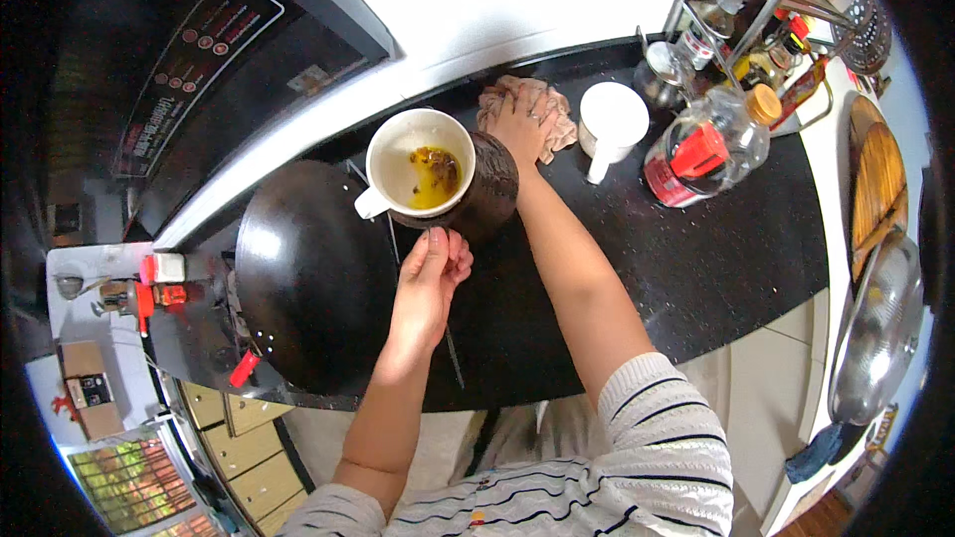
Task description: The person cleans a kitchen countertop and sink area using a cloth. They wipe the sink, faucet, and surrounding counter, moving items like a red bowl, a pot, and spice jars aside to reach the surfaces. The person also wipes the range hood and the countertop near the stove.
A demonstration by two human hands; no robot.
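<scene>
My right hand (519, 123) reaches across the black countertop and presses on a crumpled brownish cloth (559, 129), its fingers bent over the folds. My left hand (436, 267) is closed, thumb against curled fingers, just below a white mug; whether anything is in it is hidden. That mug (390, 149) has its handle to the left and holds some yellow oily liquid with dark bits. It appears to stand on a dark brown ribbed jar (494, 179), which is partly covered by it. Right of the cloth is a second white mug (614, 111), apparently upside down.
A large round black lid or pan (308, 278) lies to the left. At right stand a big clear bottle (731, 144) with a wooden-coloured cap, a small glass jar (665, 78) and a metal rack (741, 15) of bottles. Wooden boards (875, 179) lean at the far right.
</scene>
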